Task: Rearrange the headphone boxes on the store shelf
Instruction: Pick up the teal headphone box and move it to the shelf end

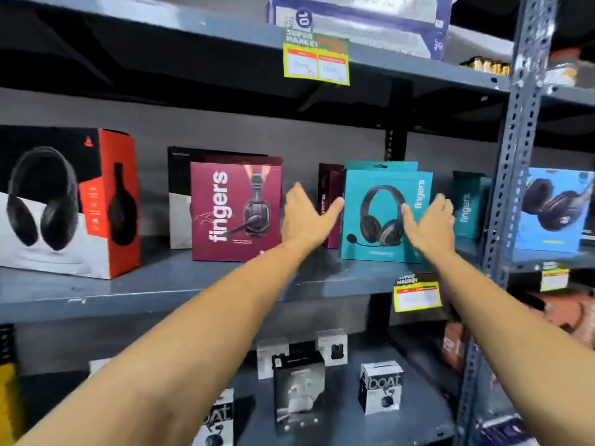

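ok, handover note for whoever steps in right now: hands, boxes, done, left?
Left hand: open, at the left edge of the teal box, no grip.
Right hand: open, over its right front.
Teal box stands upright on the middle shelf; maroon box to its left, red and black box far left, second teal box behind right.
Done: can't tell.
Left: probably grip and place the teal box.

Both my arms are stretched out straight in front of me, bare forearms angling in toward each other. My left hand (304, 217) is open, thumb spread wide to the right. My right hand (429, 220) is open too, fingers up, palm forward.
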The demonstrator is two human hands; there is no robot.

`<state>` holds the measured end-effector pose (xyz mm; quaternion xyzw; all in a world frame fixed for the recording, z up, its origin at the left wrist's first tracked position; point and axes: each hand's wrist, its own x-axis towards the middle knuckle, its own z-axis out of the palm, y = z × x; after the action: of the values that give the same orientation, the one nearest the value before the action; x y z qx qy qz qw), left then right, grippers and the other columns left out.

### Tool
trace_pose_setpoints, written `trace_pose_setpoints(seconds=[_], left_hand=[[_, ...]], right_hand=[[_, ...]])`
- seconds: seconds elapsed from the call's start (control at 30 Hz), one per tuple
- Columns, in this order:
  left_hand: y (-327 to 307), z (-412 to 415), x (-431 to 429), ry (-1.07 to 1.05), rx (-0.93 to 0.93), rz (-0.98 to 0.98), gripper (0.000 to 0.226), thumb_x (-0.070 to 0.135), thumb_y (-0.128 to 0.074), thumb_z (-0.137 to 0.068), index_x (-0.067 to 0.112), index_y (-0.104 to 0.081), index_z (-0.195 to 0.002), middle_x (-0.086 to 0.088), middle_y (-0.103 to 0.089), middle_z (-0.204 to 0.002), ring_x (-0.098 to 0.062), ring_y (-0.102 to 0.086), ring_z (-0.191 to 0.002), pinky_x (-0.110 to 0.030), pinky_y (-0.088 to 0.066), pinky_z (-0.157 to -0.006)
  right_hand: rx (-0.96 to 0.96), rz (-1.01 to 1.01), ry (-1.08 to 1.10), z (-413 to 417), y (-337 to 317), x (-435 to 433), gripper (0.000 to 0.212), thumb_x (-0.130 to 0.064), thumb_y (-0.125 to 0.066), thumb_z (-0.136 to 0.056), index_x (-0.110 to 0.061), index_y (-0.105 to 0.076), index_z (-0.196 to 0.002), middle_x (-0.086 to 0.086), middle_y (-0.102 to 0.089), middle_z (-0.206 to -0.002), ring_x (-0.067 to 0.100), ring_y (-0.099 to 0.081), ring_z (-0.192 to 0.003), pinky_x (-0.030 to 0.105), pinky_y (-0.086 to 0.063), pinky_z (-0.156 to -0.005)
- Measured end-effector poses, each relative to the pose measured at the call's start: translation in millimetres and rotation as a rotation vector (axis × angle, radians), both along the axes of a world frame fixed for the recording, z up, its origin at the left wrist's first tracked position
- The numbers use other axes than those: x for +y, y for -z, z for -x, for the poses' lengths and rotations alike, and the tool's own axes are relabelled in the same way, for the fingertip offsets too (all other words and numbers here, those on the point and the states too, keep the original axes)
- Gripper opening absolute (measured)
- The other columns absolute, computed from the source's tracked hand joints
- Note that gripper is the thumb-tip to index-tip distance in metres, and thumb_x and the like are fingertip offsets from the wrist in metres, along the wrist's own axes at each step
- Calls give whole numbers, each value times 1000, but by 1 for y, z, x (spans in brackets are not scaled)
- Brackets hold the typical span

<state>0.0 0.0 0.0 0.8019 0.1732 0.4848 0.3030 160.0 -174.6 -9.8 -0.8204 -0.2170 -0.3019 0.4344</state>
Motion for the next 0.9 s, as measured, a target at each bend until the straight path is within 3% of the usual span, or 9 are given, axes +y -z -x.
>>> trace_pose_setpoints(seconds=[0.13,0.3,0.4,0.53,0.6,0.67,0.7,0.8,0.9], left_hand=[[9,-41,-24,145,123,139,116,66,-62,-77,4,0,-153,-13,-8,-162,-28,-13,-148,-43,-19,-117],[20,-82,-26,229,202,295,111,65,-58,-81,7,0,-154,-12,-11,-162,-30,-17,-147,-43,-22,-116],[24,-96,-23,275,228,284,98,60,-57,-85,10,-9,-155,-9,-27,-158,-30,-28,-143,-44,-28,-114],[32,-92,-19,121,193,87,88,67,-54,-83,23,-24,-153,-3,-48,-146,-28,-44,-133,-45,-41,-104],[30,-80,-16,-32,149,8,78,76,-49,-78,33,-43,-143,1,-61,-131,-27,-55,-120,-38,-47,-90],[24,-64,-17,-141,67,-24,69,83,-45,-72,37,-61,-121,5,-70,-112,-26,-63,-106,-32,-44,-74],[20,-55,-18,-168,20,-28,68,86,-43,-69,36,-66,-111,7,-72,-102,-25,-65,-98,-31,-44,-70],[10,-29,-19,-205,-107,-57,63,87,-43,-67,36,-69,-94,14,-66,-79,-18,-61,-76,-31,-44,-63],[5,-8,-17,-224,-168,-76,63,85,-44,-69,35,-70,-98,12,-66,-77,-17,-63,-75,-32,-47,-61]], right_hand=[[-71,-23,-56,-30,6,-14,85,-46,-51,-96,-1,-8,-153,20,-17,-161,39,-21,-145,49,-25,-113],[117,10,-183,-66,27,-19,82,-53,-51,-94,-12,-14,-155,16,-37,-154,38,-42,-135,43,-37,-104],[163,-23,-332,-77,34,-17,57,-50,-51,-95,-21,-39,-143,8,-58,-138,24,-58,-112,28,-43,-87],[75,-94,-380,-73,38,-11,41,-44,-54,-95,-20,-53,-128,-1,-65,-117,10,-57,-90,2,-39,-60],[21,-133,-389,-65,32,-10,36,-45,-56,-94,-21,-59,-120,-3,-67,-110,10,-60,-89,10,-43,-64],[-36,-156,-374,-51,18,-11,30,-52,-57,-91,-26,-64,-104,-8,-69,-96,6,-65,-81,21,-48,-64],[-65,-167,-367,-43,9,-13,29,-56,-57,-89,-29,-64,-98,-11,-69,-88,-1,-65,-75,18,-47,-60],[-155,-189,-344,-16,-17,-17,31,-62,-58,-84,-33,-66,-90,-21,-66,-74,-8,-62,-64,15,-43,-50],[-203,-180,-340,7,-32,-15,42,-66,-56,-81,-27,-67,-92,-22,-64,-73,-1,-62,-66,23,-47,-53]])
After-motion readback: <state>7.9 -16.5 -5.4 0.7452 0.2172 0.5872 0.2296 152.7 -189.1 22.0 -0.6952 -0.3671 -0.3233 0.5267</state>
